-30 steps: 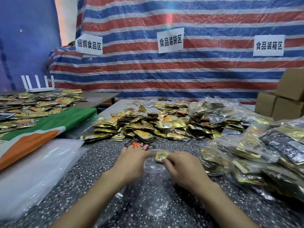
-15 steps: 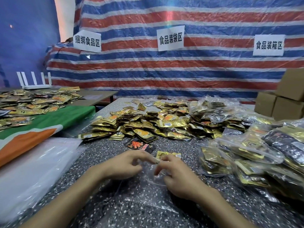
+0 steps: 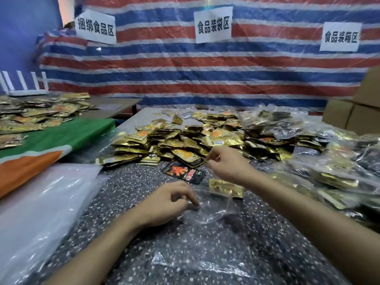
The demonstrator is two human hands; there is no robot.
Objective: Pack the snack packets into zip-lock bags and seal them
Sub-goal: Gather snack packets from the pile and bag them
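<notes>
The left grip rests low on the speckled tabletop, with thumb and fingertips pinching the left lip of a clear zip-lock bag. This most likely keeps the mouth lifted and open so packets can slide in without fuss. The bag's body lies flat toward the near edge, and no packets show inside it.

The right grip hovers farther out, at the near rim of the loose pile of gold snack packets. Its fingers are curled and the thumb meets the forefinger. I cannot tell whether it grasps something thin or nothing at all.

One gold packet lies at the far-right side of the bag's mouth, between the two grips and touching neither. Whether it rests on the lip or just beyond it is hard to say. A black packet sits just beyond the left grip.

The layout looks arranged for flow — the pile heaped straight ahead within reach, filled bags pushed off to the right, and a stack of empty bags waiting on the left. Loading this bag appears barely begun.
</notes>
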